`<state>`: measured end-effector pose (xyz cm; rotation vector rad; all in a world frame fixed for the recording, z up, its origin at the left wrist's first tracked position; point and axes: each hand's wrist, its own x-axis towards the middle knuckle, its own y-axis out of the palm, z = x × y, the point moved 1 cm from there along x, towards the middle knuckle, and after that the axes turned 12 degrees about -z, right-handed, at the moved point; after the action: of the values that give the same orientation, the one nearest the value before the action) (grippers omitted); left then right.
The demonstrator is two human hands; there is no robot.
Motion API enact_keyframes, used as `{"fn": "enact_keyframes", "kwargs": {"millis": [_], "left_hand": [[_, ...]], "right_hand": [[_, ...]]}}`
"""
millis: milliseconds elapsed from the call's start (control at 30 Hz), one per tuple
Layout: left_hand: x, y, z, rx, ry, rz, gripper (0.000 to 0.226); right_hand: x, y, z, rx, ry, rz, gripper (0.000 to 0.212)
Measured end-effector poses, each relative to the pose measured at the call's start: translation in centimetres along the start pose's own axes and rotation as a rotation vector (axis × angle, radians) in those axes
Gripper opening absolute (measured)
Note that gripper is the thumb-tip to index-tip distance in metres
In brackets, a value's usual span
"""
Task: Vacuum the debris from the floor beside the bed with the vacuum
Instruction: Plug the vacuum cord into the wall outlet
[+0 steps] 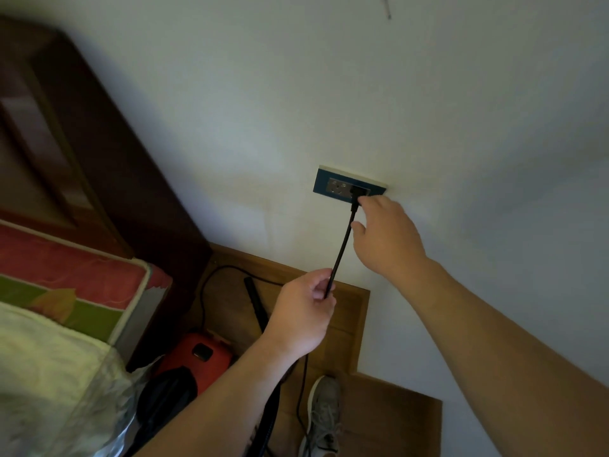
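Nearest, at the bottom edge, one grey lace-up shoe (324,410) stands on the wooden plank floor (351,324). Just left of it, on the floor between the shoe and the bed (66,268), sits the one vacuum (197,354), a rounded red plastic body with a black front part. A black ribbed tube (254,300) lies beyond it. The bed has a pink and green patterned mattress side, a fuzzy pale blanket (43,364) on top, and a dark wooden headboard (108,159) against the wall.

Two bare forearms reach up from below. The left hand (304,306) is curled, pinching the single thin black cord (342,247) between thumb and fingers. From that hand the cord runs straight up to the plug, and more of it loops over the floor.

Farther up, the right hand (385,235) is loosely spread, index fingertip touching the black plug (357,192), thumb apart beside the cord. The plug sits in the right socket of one rectangular blue wall plate (323,183), and the grey left socket is free. The plate is set in a smooth white wall (329,94).
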<state>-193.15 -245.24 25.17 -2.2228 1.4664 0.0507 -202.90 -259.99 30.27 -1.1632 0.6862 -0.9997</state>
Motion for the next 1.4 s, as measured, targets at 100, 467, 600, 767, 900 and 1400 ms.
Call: {"fn": "enact_keyframes", "kwargs": {"millis": [100, 467, 600, 767, 900, 1400], "left_hand": [[-0.5, -0.8, -0.9, 0.021, -0.023, 0.049, 0.05], [-2.2, -2.8, -3.6, 0.089, -0.138, 0.126, 0.062], [-3.5, -5.1, -4.8, 0.154, -0.137, 0.097, 0.061], [-4.8, -9.6, -7.2, 0.309, -0.052, 0.031, 0.056], [-5.5, -13.2, -9.1, 0.485, 0.025, -0.049, 0.05], [-12.2, -24.4, -16.6, 0.781, -0.052, -0.405, 0.051]], "right_hand": [[-0.1, -0.8, 0.3, -0.065, -0.096, 0.104, 0.054], [-0.5, -5.3, 2.8, -0.256, -0.309, 0.144, 0.04], [-0.8, -8.3, 4.5, -0.259, -0.327, 0.142, 0.038], [-1.0, -12.1, 7.1, -0.255, -0.344, 0.13, 0.035], [-1.1, -14.7, 9.7, -0.249, -0.389, 0.136, 0.041], [-1.1, -21.5, 20.4, -0.205, -0.708, 0.099, 0.043]]}}
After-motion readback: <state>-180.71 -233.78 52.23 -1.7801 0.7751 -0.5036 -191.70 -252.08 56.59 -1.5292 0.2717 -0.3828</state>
